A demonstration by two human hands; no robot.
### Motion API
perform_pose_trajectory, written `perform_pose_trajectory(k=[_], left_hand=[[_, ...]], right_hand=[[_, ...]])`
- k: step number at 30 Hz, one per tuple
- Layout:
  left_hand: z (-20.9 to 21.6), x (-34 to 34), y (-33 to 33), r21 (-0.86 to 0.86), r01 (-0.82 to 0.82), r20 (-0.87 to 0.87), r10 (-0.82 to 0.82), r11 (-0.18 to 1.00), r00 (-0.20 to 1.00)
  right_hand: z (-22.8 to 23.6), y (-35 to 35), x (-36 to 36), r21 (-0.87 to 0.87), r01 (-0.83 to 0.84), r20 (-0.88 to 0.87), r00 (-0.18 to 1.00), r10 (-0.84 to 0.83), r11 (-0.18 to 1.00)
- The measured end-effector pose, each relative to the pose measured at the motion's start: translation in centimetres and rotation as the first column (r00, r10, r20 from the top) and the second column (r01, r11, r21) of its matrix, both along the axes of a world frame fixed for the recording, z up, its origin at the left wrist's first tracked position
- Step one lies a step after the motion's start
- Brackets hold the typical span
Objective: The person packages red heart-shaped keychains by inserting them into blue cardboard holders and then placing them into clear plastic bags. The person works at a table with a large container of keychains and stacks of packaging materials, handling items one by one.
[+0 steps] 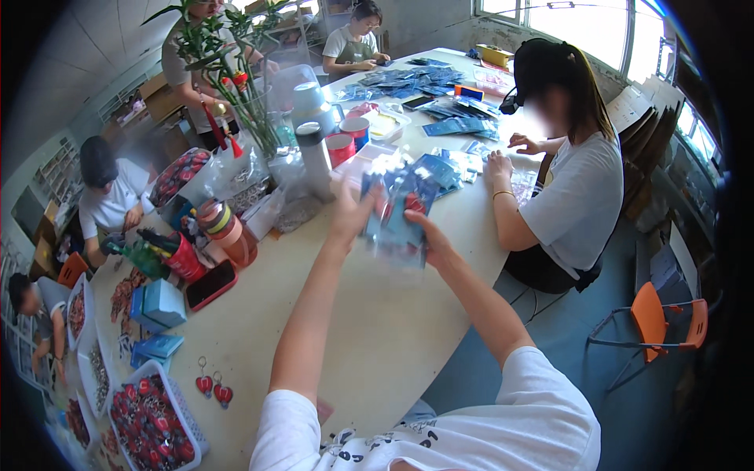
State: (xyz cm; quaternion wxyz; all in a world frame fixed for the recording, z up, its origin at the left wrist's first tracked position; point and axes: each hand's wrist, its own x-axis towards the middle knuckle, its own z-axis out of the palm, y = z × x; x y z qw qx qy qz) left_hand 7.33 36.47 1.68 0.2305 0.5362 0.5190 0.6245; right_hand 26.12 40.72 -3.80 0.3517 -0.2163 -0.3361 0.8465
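Note:
Out over the table, both my arms are stretched forward around a bunch of blue keychain packets (397,235) in clear plastic, with red pieces showing through. My left hand (351,213) grips the bunch at its left side, somewhat blurred. On the right side my right hand (433,237) holds it, thumb lying across the front near a red piece. Two loose red heart-shaped keychains (214,386) with metal rings lie on the table to the lower left. Beside them stands a white basket (182,408) full of similar red keychains.
A phone (212,284), a blue box (158,304), a pen cup (184,263) and tape rolls line the left. Beyond my hands stand a grey flask (313,157), mugs and a plant vase. Blue packets (416,81) pile at the far end. Co-workers sit around; an orange chair (650,322) stands right.

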Motion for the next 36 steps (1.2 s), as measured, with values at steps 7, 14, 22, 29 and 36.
perform_pose_trajectory(k=[7,14,22,29,36], left_hand=[[-2.8,1.4,-4.7,0.008,0.042,-0.249,-0.039,0.999,0.968],[-8.1,2.0,-13.4,-0.435,0.081,-0.832,-0.435,0.897,0.345],[-7.6,2.3,-13.1,-0.577,0.038,-0.757,-0.552,0.816,0.350],[-7.7,2.5,-12.8,-0.601,0.021,-0.742,-0.567,0.799,0.357],[-7.8,2.6,-12.9,-0.606,-0.005,-0.746,-0.566,0.796,0.350]], right_hand=[[6.0,19.5,4.4,0.353,0.401,0.040,0.896,-0.441,0.846],[7.5,39.1,6.1,0.994,0.098,0.046,0.010,-0.999,0.046],[1.0,48.0,1.9,0.599,-0.795,-0.420,-0.211,-0.883,-0.095],[-5.1,51.2,-2.0,0.513,-0.849,-0.209,-0.264,-0.942,0.124],[-3.3,51.6,-1.6,0.475,-0.710,0.569,-0.202,-0.797,0.519]])
